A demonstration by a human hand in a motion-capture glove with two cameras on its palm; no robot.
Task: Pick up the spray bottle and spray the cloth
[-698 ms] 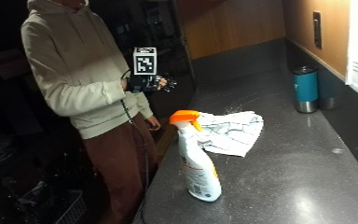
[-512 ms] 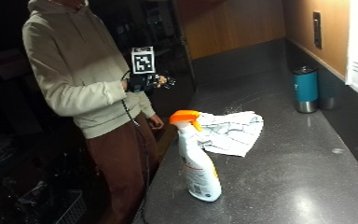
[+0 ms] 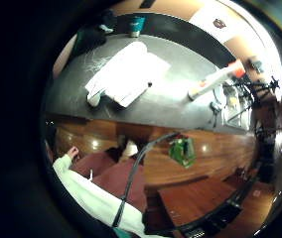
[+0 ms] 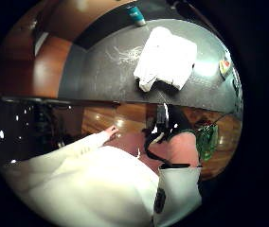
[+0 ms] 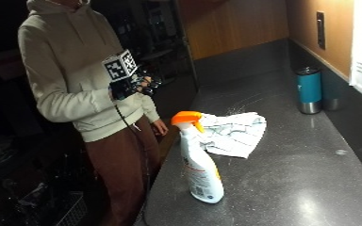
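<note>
Evidently nothing was begun: the hand (image 5: 134, 84), fingers loosely curled and holding nothing, needed to reach the bottle (image 5: 200, 162), at five o'clock from the cloth (image 5: 234, 133).

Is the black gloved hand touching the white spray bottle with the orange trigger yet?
Apart. The outside view shows the gloved right hand raised at the person's chest, well away from the spray bottle standing on the grey counter.
</note>
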